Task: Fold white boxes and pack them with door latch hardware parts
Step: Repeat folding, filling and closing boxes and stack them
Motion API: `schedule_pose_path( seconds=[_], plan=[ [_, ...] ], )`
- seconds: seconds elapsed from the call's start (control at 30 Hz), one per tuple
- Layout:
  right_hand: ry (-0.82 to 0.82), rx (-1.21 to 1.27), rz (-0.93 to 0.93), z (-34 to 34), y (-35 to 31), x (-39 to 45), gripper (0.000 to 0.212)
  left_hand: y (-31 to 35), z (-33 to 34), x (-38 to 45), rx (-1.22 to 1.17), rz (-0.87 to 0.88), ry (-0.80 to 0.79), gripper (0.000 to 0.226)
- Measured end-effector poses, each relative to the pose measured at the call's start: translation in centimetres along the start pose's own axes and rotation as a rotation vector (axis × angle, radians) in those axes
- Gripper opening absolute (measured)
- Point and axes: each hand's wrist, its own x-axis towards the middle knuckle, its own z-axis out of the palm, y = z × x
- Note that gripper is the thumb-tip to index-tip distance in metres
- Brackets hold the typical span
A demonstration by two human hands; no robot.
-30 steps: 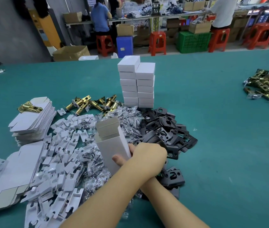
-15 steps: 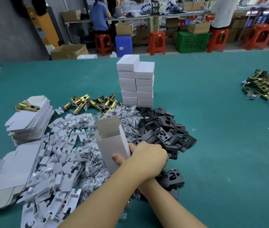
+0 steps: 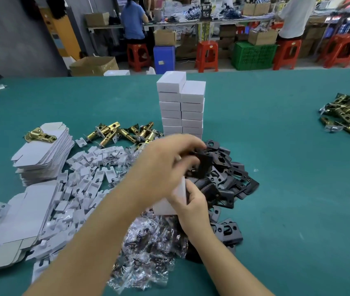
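Note:
My right hand [image 3: 193,205] grips a folded white box [image 3: 180,190] from its near side, holding it upright over the parts. Just above the box, my left hand [image 3: 165,165] pinches a black strike plate [image 3: 204,166] with its fingers curled; the forearm crosses in front and hides most of the box. A heap of black plates [image 3: 236,180] lies right behind the box. Brass door latches [image 3: 127,132] lie further back left. Two stacks of closed white boxes [image 3: 181,107] stand behind the heap.
Flat box blanks [image 3: 43,150] are piled at the left with one brass latch on top. White card inserts [image 3: 84,182] and clear screw bags [image 3: 148,248] are spread over the green table [image 3: 287,210]. More brass latches [image 3: 349,116] lie at the far right.
My left hand has lifted off the box and moved up and back, and it now holds a black plate. The right hand has come into sight gripping the box.

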Motion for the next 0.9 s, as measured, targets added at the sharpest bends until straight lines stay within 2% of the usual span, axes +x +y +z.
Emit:
schedule_pose_path(
  seconds=[0.07, 0.13, 0.3, 0.53, 0.6, 0.73, 0.9],
  plan=[
    [0.041, 0.023, -0.028, 0.0, -0.2, -0.1, 0.046, -1.6, -2.0, 0.0, 0.060, -0.027, 0.147, 0.022],
    [0.051, 0.034, -0.043, -0.2, -0.3, 0.0, 0.051, -3.5, -3.4, -0.2, -0.002, -0.122, 0.282, 0.018],
    [0.046, 0.012, -0.041, 0.0, -0.1, 0.2, 0.055, -6.6, -4.3, -0.6, -0.210, -0.349, 0.440, 0.032],
    [0.014, 0.014, -0.068, 0.1, -0.2, 0.0, 0.056, -7.2, -2.2, -1.0, -0.139, -0.387, 0.298, 0.022],
    [0.008, 0.006, -0.079, 0.1, -0.2, 0.0, 0.056, -7.0, -1.6, -1.0, -0.101, -0.390, 0.218, 0.018],
    [0.016, 0.020, -0.098, -0.1, -0.3, 0.1, 0.052, -6.7, -1.3, -0.9, -0.048, -0.407, 0.043, 0.023],
    [0.021, 0.043, -0.105, -0.3, -0.4, 0.2, 0.050, -6.4, -1.6, -0.5, -0.016, -0.422, -0.131, 0.015]
  ],
)
